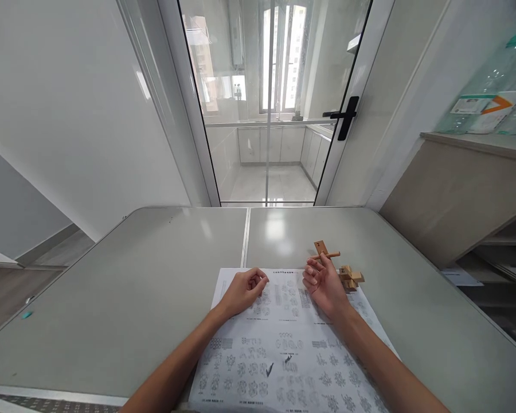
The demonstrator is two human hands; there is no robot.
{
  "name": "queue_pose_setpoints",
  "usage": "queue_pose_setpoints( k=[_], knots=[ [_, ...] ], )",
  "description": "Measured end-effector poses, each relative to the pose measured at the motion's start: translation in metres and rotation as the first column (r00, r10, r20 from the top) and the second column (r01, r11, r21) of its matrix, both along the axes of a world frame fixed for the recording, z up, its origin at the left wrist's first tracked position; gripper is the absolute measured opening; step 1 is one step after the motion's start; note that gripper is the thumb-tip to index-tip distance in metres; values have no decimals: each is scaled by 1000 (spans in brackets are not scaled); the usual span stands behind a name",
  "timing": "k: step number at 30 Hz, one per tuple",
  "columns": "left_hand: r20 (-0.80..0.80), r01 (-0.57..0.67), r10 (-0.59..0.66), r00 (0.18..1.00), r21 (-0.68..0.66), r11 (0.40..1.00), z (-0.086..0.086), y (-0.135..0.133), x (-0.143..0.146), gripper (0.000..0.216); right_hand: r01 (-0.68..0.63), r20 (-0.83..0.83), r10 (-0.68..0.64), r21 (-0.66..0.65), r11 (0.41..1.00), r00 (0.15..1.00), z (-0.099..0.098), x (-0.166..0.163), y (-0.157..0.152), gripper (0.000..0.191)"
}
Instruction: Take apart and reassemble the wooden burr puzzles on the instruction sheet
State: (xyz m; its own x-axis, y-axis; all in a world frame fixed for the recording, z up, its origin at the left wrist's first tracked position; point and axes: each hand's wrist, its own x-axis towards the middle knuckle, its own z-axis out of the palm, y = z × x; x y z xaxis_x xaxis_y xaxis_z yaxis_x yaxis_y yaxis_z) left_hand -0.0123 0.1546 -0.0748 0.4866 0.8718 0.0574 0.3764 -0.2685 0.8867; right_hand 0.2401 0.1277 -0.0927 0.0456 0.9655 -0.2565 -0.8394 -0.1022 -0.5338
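Nearest the person, a printed sheet (294, 324) lies on the grey table (124, 321), its diagrams in rows; two small dark marks sit on its near half, too small to make out. The left hand (246, 291) rests over the sheet toward 11 o'clock, fingers loosely curled, with nothing seen in it. The right hand (324, 285), toward 1 o'clock, is turned partly palm up, thumb and finger apparently pinching a thin wooden stick (335, 254); how firm the pinch is cannot be told.

The stick lies just at the fingertips, at 12 o'clock from the right palm, its long axis nearly crosswise, from 9 to just short of 3 o'clock. A flat wooden plate (320, 246), bearing a dark mark, meets the stick and points away to 11 o'clock. The right hand is clearly nearer to both; the left is well apart, with stick and plate toward its 2 o'clock. Just beside the right hand, at 2 o'clock, sits a cluster of wooden blocks (350, 279), one end jutting toward 3. Farther off, at 12, stands a glass door with a black handle (348, 117).
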Motion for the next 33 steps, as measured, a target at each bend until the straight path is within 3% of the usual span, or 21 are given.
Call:
queue_pose_setpoints(
  k=[8,13,17,21,27,29,33],
  knots=[
    [-2,0,0,1000,-2,1000,2,0,0,30,5,-110,-3,15,1000,994,-7,10,6,26],
    [-5,-2,2,1000,-5,1000,2,0,0,30,0,-46,2,55,998,999,-8,10,6,21],
    [-3,2,-2,1000,-8,1000,3,-1,0,31,-60,213,41,82,995,976,-3,2,1,32],
    [3,2,-2,1000,-4,1000,5,-3,1,33,-223,595,120,103,969,795,2,-12,-9,50],
    [103,-81,79,992,20,996,6,-2,-1,42,-455,683,263,114,883,682,3,-21,-18,57],
    [162,16,-21,987,35,999,7,-2,-4,56,-536,688,320,118,836,651,5,-21,-20,56],
    [188,238,-235,953,10,971,8,-7,-7,107,-662,700,409,120,740,585,7,-20,-22,55]
  ],
)
